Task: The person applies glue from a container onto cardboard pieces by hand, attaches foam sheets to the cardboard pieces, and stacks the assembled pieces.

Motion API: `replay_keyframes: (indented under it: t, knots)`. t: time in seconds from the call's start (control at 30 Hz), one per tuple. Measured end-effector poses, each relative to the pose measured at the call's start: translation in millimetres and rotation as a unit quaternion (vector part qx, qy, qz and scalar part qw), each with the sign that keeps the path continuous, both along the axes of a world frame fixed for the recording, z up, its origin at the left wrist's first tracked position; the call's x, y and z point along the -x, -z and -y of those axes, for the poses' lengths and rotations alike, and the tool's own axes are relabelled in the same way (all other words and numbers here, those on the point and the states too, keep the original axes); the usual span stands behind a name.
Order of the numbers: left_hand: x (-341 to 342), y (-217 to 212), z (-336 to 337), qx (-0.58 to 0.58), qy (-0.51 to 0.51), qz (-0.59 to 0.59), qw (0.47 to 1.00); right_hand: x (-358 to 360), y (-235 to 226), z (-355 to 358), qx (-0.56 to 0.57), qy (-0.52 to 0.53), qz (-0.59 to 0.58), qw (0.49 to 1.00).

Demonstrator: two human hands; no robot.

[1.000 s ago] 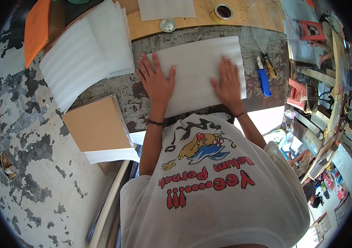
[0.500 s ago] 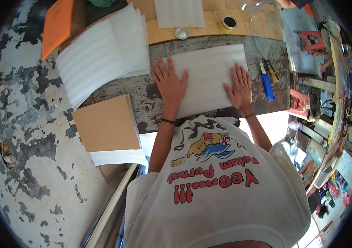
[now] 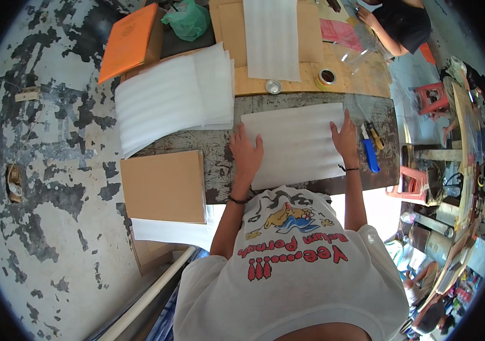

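Note:
A white foam sheet (image 3: 296,145) lies flat on the worn dark tabletop (image 3: 219,170) in front of me. My left hand (image 3: 246,154) rests at its left edge, fingers spread and holding nothing. At the opposite edge, my right hand (image 3: 345,138) has its fingers stretched out and the thumb apart, also without anything in it. Right of that hand lie a blue-handled cutter knife (image 3: 371,153) and a screwdriver-like tool with a yellowish handle (image 3: 376,139). Whatever lies beneath the foam is hidden.
A stack of white foam sheets (image 3: 162,99) is at the back left, with brown boards (image 3: 162,187) nearer me. Behind stand an open tin (image 3: 326,78), a small metal lid (image 3: 273,86), an orange box (image 3: 128,42) and a green plastic bag (image 3: 188,21). Another person (image 3: 399,25) works at the far right.
The view has tilted, showing more of the far table and another person. My hands have shifted from lying on the foam sheet out to its side edges.

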State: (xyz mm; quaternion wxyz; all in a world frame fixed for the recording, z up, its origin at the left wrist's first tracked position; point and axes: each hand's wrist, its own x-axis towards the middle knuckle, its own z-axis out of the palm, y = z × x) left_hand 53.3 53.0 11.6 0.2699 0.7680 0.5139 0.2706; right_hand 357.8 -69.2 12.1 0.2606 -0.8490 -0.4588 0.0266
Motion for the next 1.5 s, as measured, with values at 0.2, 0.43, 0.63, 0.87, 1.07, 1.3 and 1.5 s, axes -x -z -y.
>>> replay_keyframes:
  t: [0.2, 0.43, 0.63, 0.87, 1.07, 1.3, 1.5]
  knots:
    - [-9.0, 7.2, -15.8, 0.133, -0.095, 0.141, 0.976, -19.3, 6.9, -14.3, -0.027, 0.063, -0.059, 0.996]
    - [13.5, -19.1, -37.9, 0.309, -0.092, 0.346, 0.881, -61.6, -7.3, 6.1, -0.118, 0.098, -0.311, 0.938]
    - [47.4, -63.7, -32.0, 0.351, -0.015, 0.352, 0.868, -61.7, -88.7, 18.0, -0.089, -0.048, -0.361, 0.927]
    - [150.0, -163.9, -12.5, 0.200, 0.020, 0.367, 0.908, 2.7, -199.4, -14.9, -0.136, -0.229, -0.396, 0.879]
    - [292.3, -246.6, -7.8, -0.017, -0.117, 0.236, 0.965, 131.6, -246.9, -88.4, -0.214, -0.418, -0.311, 0.827]
    - [463.7, -274.4, 21.4, -0.272, -0.200, 0.131, 0.932, 271.6, -268.7, -118.3, -0.337, -0.677, -0.105, 0.646]
    - [562.3, -92.9, 50.1, -0.142, -0.353, -0.113, 0.918, 376.7, -128.6, -98.9, -0.302, -0.785, -0.057, 0.539]
